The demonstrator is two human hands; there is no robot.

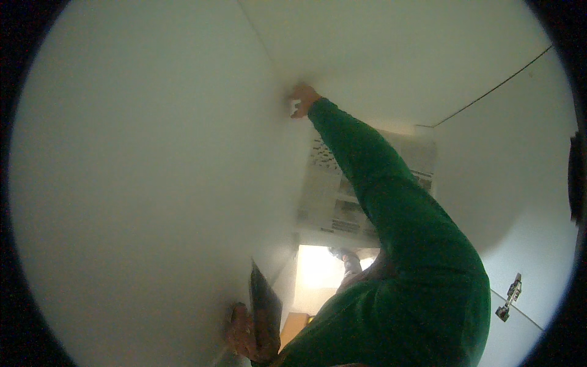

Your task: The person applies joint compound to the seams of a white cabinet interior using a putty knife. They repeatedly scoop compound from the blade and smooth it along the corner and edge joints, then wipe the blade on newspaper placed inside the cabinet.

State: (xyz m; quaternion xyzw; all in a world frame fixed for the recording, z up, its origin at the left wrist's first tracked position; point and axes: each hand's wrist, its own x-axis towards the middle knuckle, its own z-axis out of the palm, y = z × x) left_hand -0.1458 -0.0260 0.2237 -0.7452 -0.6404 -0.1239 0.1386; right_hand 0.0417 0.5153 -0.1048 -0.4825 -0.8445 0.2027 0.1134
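Note:
My right arm, in a green sleeve (379, 165), stretches far up to the inner corner where white panels meet. At its end my right hand (304, 99) is bent against the left panel (153, 171), its fingers curled. A small whitish patch (295, 109) shows among those fingers; whether it is a held thing or bare panel cannot be made out. Low on the left, my left hand (246, 333) is wrapped round a dark, flat object with a pointed tip (265, 300). Its exact kind does not show, and it stands tip upward beside the left panel.
A newspaper sheet (324, 189) lies on the surface behind my right arm. A metal hinge (510, 298) sits on the right white panel (489, 189). Bright light comes through an opening (315, 269) below the newspaper, near an orange-brown thing (293, 327).

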